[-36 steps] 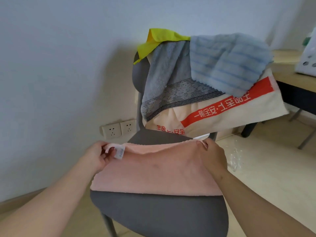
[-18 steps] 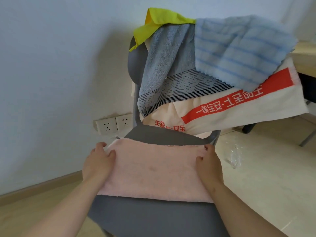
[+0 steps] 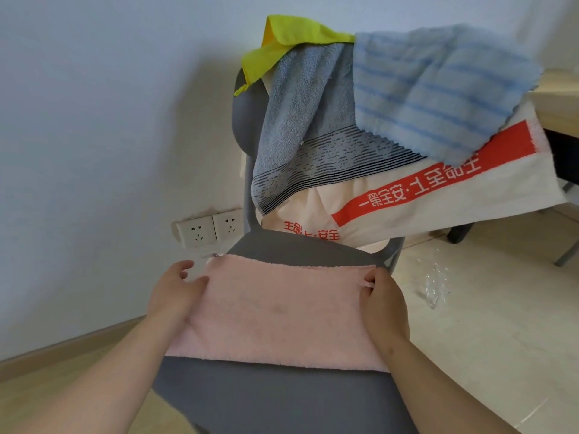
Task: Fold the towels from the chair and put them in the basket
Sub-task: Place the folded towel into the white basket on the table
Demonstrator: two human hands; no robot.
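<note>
Since a moment ago both hands have slid outward along the pink towel [image 3: 282,311], and the folded cloth now lies flatter on the seat, its white label no longer showing at the left corner. The left hand [image 3: 175,292] rests at the towel's left end with its fingers spread and loose, the thumb lying on the cloth's edge; it is not closed on anything. The right hand [image 3: 383,302] sits at the right end, thumb and forefinger pinching the far right corner of the pink towel. The two hands are well apart, one at each short end.

The pink towel lies as a folded rectangle across the middle of the grey chair [image 3: 282,399] seat, with bare seat showing both in front of it and behind it.

Over the chair back hang the other towels: a grey towel [image 3: 300,120] with a dark patterned band, a light blue striped towel [image 3: 438,86] overlapping it on the right, a yellow cloth [image 3: 282,39] on top at the left, and beneath them a cream towel [image 3: 454,195] with a red band and red characters.

On the wall left of the chair are two white sockets [image 3: 210,230]. A wooden table [image 3: 560,101] stands at the right edge. A piece of clear plastic [image 3: 435,286] lies on the pale floor right of the chair.
</note>
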